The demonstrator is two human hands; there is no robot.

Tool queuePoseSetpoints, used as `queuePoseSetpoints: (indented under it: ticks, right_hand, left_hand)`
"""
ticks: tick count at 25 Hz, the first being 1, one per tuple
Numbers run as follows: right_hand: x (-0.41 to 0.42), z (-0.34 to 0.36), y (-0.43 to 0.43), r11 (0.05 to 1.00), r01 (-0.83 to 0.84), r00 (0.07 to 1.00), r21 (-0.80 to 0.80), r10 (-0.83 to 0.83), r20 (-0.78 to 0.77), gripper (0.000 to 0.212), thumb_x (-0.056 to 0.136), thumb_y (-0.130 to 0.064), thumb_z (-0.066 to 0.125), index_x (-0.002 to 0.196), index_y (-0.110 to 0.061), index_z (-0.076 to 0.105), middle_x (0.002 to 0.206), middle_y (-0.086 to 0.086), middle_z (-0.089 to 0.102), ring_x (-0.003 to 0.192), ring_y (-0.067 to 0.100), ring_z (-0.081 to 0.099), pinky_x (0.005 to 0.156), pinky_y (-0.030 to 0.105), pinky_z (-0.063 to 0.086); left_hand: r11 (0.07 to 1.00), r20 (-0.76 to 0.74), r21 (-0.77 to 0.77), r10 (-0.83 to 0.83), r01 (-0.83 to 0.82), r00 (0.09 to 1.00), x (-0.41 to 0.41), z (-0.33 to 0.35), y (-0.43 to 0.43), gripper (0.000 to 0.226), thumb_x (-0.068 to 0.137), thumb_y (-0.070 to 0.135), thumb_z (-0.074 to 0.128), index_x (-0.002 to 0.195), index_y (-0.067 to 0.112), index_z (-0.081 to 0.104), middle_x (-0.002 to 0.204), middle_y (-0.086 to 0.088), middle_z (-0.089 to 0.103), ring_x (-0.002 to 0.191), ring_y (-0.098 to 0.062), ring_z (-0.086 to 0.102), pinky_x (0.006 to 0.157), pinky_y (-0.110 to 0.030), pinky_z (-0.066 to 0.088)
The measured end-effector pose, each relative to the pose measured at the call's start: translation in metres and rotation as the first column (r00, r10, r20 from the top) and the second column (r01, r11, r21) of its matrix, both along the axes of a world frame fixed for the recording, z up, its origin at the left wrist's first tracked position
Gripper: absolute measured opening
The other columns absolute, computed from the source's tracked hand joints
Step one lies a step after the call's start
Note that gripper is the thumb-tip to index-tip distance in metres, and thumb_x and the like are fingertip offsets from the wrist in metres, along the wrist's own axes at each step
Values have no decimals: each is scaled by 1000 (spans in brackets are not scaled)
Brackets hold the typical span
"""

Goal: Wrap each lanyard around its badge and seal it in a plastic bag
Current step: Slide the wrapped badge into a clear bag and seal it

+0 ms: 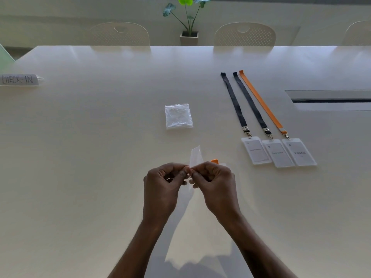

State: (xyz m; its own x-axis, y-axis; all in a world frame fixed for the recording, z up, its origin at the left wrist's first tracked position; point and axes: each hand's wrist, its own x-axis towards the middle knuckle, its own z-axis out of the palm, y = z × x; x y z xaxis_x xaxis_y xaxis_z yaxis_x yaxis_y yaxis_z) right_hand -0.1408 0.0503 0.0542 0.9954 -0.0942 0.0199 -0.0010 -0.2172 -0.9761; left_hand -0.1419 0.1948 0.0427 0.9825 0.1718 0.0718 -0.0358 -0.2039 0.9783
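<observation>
Left hand (162, 185) and right hand (216, 183) together, fingers (183, 174) pinching plastic bag (195, 155), forearms converging

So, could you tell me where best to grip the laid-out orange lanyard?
Likely pinch the orange lanyard near its metal clip, coming from the right: that side is free, while a dark lanyard lies close on its left.

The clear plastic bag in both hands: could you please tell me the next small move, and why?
Probably pull its two sides apart to open the mouth: left hand and right hand pinch the clear plastic bag together, it looks flat, and an orange piece lies beyond.
</observation>
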Motion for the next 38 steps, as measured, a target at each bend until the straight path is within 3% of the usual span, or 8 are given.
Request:
queuePoseSetpoints:
  ticks: [4,9,14,17,25,30,35,38]
  right_hand:
    - [-1,-3,6,997,55,998,-62,-54,10,15,90,-10,78,75,-12,74,66,1,74,64,22,73,66,48,62]
    - [1,-7,5,975,167,986,-145,-161,48,23,87,-9,76,69,-20,67,63,-2,71,60,17,73,62,43,63]
    - [4,-7,-3,941,242,969,-236,-220,115,17,88,-10,75,79,-22,66,76,-6,70,62,5,70,53,10,47]
    - [3,-4,-1,941,234,966,-244,-197,167,16,88,-6,76,86,-19,66,85,-6,67,68,4,69,55,5,42]
    - [-1,2,13,964,75,982,-256,-27,188,29,87,-11,81,86,-25,56,87,-10,62,69,8,69,60,10,50]
    - [-2,6,12,924,209,965,-319,-142,220,33,81,5,69,82,-23,53,82,-10,55,67,13,58,62,36,54]
    - [-4,14,18,899,187,977,-395,-128,171,34,86,-28,79,99,-28,47,95,-13,51,74,8,53,68,31,53]
    - [0,17,20,879,159,986,-449,-118,117,35,89,-22,74,103,-29,43,100,-12,52,81,13,59,72,35,54]
  left_hand:
    - [963,140,264,21,-58,990,-6,3,-7,9,91,15,80,95,23,83,83,15,78,77,-1,75,70,-15,59]
    - [906,203,399,60,-139,977,-5,6,-5,8,88,10,82,93,16,82,85,9,75,74,-1,70,70,-7,53]
    - [892,247,393,133,-225,960,-4,11,1,10,90,6,78,93,16,78,87,7,71,78,-2,68,71,-7,52]
    - [893,261,375,157,-249,953,-2,15,3,13,91,6,78,99,16,76,91,6,71,78,2,68,73,-5,53]
    - [905,248,400,48,-147,968,-8,21,-8,17,90,3,79,104,13,79,96,6,70,83,0,69,76,-6,52]
    - [869,252,454,83,-194,964,-8,28,-3,16,86,-2,80,96,11,78,89,2,65,74,-3,65,75,-4,51]
    - [872,301,436,91,-222,949,-12,37,-7,16,84,1,82,95,11,77,89,2,64,71,-2,64,76,-5,52]
    - [869,306,451,66,-205,950,-17,39,-12,19,83,2,83,98,12,77,90,3,63,70,-6,66,73,-16,57]
